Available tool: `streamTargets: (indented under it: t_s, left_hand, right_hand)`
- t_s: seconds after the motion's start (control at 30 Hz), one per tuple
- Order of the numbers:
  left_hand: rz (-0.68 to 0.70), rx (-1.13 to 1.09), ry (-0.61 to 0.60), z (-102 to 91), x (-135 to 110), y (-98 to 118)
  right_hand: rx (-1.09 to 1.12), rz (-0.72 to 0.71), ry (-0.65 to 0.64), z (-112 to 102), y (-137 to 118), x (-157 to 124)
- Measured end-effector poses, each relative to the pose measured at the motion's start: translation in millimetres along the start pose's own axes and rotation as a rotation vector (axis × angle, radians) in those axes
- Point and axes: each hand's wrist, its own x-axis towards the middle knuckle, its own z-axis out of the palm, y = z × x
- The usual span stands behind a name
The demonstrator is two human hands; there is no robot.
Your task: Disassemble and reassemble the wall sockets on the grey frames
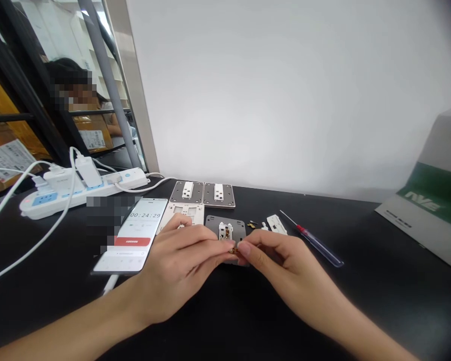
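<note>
A grey wall-socket plate (213, 225) lies on the black table with a white socket module (225, 230) in its middle. Brass parts show inside the module. Just over the plate's near edge, my left hand (184, 253) and my right hand (281, 255) meet fingertip to fingertip. Between them is a small brass piece (235, 249), partly covered by the fingers. My right thumb and forefinger pinch it; the fingers of my left hand are pressed together at its other side. To the right lie small brass contacts (251, 225) and a white plastic cover (276, 224).
Two finished-looking socket plates (218, 195) and a white frame (199, 213) lie behind my hands. A screwdriver (311, 239) rests at right, near a green-and-white box (417, 200). At left are a phone (137, 230) with a timer and a power strip (82, 193). A person sits beyond.
</note>
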Motion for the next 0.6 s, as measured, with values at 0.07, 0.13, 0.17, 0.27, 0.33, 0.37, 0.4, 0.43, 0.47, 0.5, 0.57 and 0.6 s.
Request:
streamTargets:
  t_s: [0.07,0.13,0.17,0.27,0.33,0.37,0.4,0.43,0.47,0.5,0.57,0.6]
  left_hand:
    - [0.004,-0.007,-0.011,0.4,0.2,0.7]
    - [0.002,-0.002,-0.005,0.4,0.8,0.7]
    - [0.0,0.006,0.003,0.2,1.1,0.5]
    - [-0.001,0.018,0.009,-0.1,1.2,-0.9]
    - [-0.003,0.013,0.0,-0.1,0.3,-1.7]
    - [-0.009,0.007,-0.011,-0.2,-0.3,-1.8]
    - [-0.015,-0.001,-0.021,-0.3,-0.9,-1.8]
    - [-0.019,-0.009,-0.031,-0.5,-1.4,-1.6]
    - [-0.024,-0.017,-0.036,-0.8,-1.7,-1.5]
    - [-0.031,-0.024,-0.037,-1.2,-1.8,-1.4]
    - [-0.047,-0.033,-0.026,-1.9,-1.7,-1.6]
    - [-0.057,-0.036,-0.02,-2.1,-1.5,-1.9]
  right_hand:
    - [-0.116,-0.017,0.046,0.9,0.4,-0.9]
    - [-0.135,-0.026,0.075,1.0,0.5,-1.6]
    - [-0.105,-0.027,0.069,0.9,0.4,-1.6]
    - [0.029,-0.019,0.021,1.1,-0.8,-0.5]
    - [0.043,-0.009,0.01,2.1,-1.7,0.5]
    - [0.025,-0.006,0.009,2.8,-2.1,0.9]
    - [-0.001,-0.004,0.011,3.6,-2.3,1.0]
    - [-0.027,-0.005,0.013,4.2,-2.4,1.0]
    - [-0.049,-0.007,0.017,4.6,-2.3,0.8]
    - [-0.058,-0.01,0.02,4.7,-2.0,0.4]
    - [-0.023,-0.023,0.023,4.0,-1.1,-0.1]
    - [0.008,-0.029,0.023,3.2,-0.7,-0.2]
